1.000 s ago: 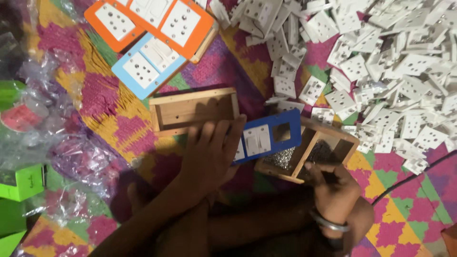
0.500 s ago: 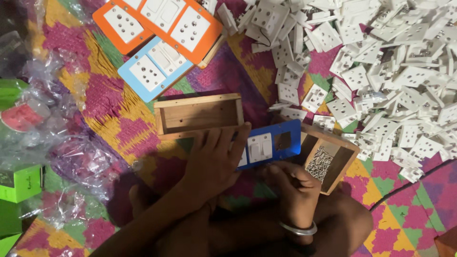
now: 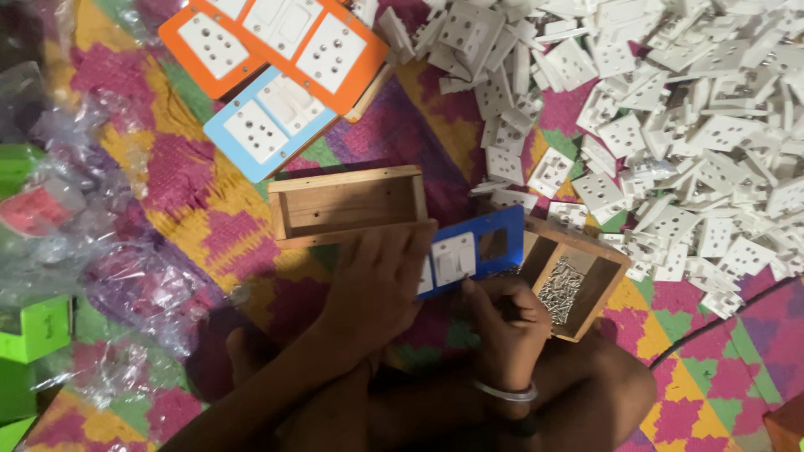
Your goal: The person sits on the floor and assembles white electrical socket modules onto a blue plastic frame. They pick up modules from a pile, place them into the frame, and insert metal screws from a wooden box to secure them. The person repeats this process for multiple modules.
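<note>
My left hand (image 3: 375, 285) lies flat on the left end of a blue switch plate (image 3: 486, 243) with a white switch (image 3: 453, 257) mounted in it, pressing it down. My right hand (image 3: 504, 322) is curled closed at the plate's near edge, fingers pinched together; what it holds is hidden. An empty wooden box (image 3: 347, 205) sits just beyond my left hand. To the right, a wooden box (image 3: 605, 280) holds several small metal screws (image 3: 561, 289).
A large heap of white socket and switch modules (image 3: 670, 109) fills the upper right. An orange plate (image 3: 280, 38) and a light-blue plate (image 3: 268, 125) with white sockets lie at the top. Crumpled clear plastic bags (image 3: 109, 276) and green cartons (image 3: 33, 331) sit left on the patterned mat.
My right hand moved left from beside the screw box to the near edge of the blue plate. My left hand stayed pressed on the plate.
</note>
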